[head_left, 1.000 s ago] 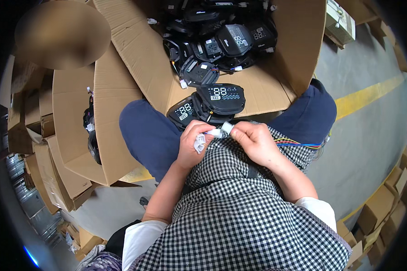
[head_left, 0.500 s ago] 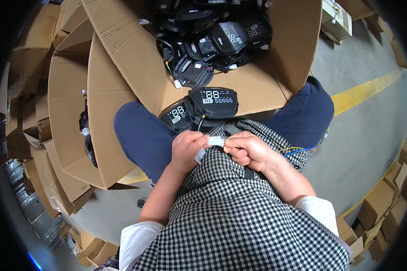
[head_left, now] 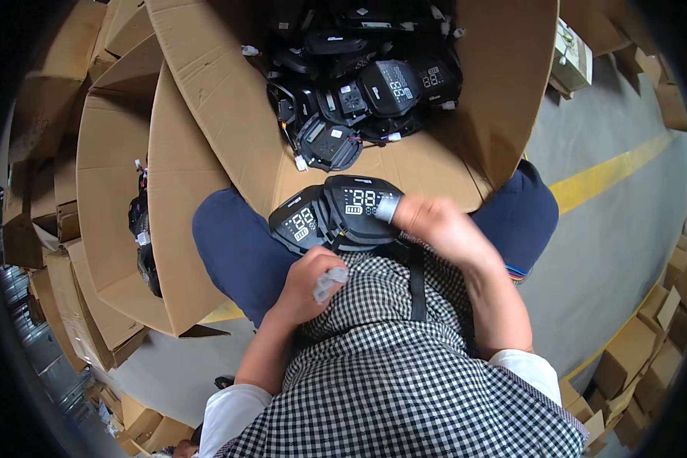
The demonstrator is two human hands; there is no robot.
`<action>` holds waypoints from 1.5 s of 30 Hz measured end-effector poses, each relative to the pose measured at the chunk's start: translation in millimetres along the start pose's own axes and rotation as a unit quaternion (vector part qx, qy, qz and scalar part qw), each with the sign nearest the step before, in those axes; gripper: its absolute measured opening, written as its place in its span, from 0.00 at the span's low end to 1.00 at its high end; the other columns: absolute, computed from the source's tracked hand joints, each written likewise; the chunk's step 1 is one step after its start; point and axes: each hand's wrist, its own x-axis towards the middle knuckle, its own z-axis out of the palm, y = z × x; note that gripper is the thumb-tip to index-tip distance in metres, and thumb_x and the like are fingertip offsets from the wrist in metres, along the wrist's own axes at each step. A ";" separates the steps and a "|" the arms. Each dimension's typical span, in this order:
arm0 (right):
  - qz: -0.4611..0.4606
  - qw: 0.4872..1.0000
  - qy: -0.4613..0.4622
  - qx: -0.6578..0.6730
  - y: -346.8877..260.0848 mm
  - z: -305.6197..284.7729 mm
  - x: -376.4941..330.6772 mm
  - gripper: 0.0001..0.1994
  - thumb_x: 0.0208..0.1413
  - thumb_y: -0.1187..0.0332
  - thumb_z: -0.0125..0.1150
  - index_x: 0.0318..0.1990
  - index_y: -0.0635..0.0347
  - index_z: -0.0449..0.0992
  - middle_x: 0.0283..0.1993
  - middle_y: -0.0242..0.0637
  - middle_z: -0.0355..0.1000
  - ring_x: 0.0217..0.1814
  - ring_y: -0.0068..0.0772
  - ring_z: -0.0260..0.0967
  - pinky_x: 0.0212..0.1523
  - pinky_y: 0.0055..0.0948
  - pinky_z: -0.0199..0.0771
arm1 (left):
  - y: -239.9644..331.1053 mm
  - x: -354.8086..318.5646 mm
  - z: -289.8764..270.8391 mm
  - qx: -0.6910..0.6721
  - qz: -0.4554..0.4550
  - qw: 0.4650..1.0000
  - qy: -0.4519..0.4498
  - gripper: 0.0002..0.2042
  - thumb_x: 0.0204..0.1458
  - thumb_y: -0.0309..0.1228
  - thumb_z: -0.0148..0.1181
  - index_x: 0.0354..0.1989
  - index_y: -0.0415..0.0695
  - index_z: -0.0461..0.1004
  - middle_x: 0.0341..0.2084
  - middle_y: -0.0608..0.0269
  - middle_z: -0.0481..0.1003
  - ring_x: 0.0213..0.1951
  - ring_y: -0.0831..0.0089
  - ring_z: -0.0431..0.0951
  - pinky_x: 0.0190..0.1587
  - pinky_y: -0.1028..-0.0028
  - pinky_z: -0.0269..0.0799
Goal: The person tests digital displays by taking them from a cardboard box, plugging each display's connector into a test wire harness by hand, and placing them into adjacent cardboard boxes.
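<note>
Head view: my two bare hands work above my lap, at the near edge of an open carton (head_left: 206,84).
Left hand: my left hand (head_left: 307,286) is closed, gripping translucent white connectors (head_left: 330,283) against the fingers; their exact number cannot be told.
Left hand position: over the checked apron (head_left: 404,382), just below the left display unit (head_left: 299,223).
Right hand: my right hand (head_left: 439,221) is blurred; thumb and fingers are closed on a pale connector (head_left: 388,208).
Pale connector position: in front of the right part of the right display unit (head_left: 359,200), covering some of its face; whether the two touch cannot be told.
Display pair: both black, faces up, white digits and icons showing; the right unit overlaps the left, at the near edge of the carton, between my knees.
Coloured wires: a short run of coloured wires (head_left: 517,272) shows beyond my right forearm, against the dark trousers (head_left: 538,202).
Carton contents: a heap of black display units (head_left: 393,88), some with white plugs on leads.
Left side: a second carton (head_left: 183,252) stands open, black units (head_left: 139,229) inside.
Right side: grey floor (head_left: 603,229) with a yellow stripe (head_left: 611,172).
</note>
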 end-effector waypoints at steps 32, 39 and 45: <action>-0.419 0.823 0.075 -0.377 61.3 53.1 -29.1 0.12 0.43 0.72 0.59 0.34 0.72 0.76 0.48 0.50 0.71 0.57 0.51 0.67 0.59 0.42 0.70 | 3.8 41.3 30.6 -0.199 0.049 0.979 0.014 0.11 0.52 0.21 0.62 0.37 0.41 0.64 0.49 0.44 0.75 0.48 0.65 0.77 0.50 0.69 0.71; -0.422 0.842 0.103 -0.321 37.6 37.2 -59.5 0.07 0.54 0.70 0.57 0.31 0.64 0.76 0.37 0.44 0.76 0.52 0.47 0.73 0.51 0.39 0.75 | 5.2 38.2 42.9 -0.377 -0.020 0.923 0.081 0.10 0.56 0.23 0.60 0.42 0.41 0.65 0.37 0.59 0.75 0.42 0.73 0.75 0.47 0.75 0.72; -0.094 0.988 0.078 0.091 32.7 20.7 -73.3 0.12 0.62 0.66 0.54 0.31 0.64 0.75 0.18 0.28 0.67 0.20 0.17 0.62 0.21 0.23 0.62 | 9.5 42.0 39.1 -0.135 0.077 0.979 0.133 0.11 0.48 0.18 0.64 0.40 0.39 0.73 0.34 0.60 0.76 0.37 0.71 0.76 0.39 0.74 0.71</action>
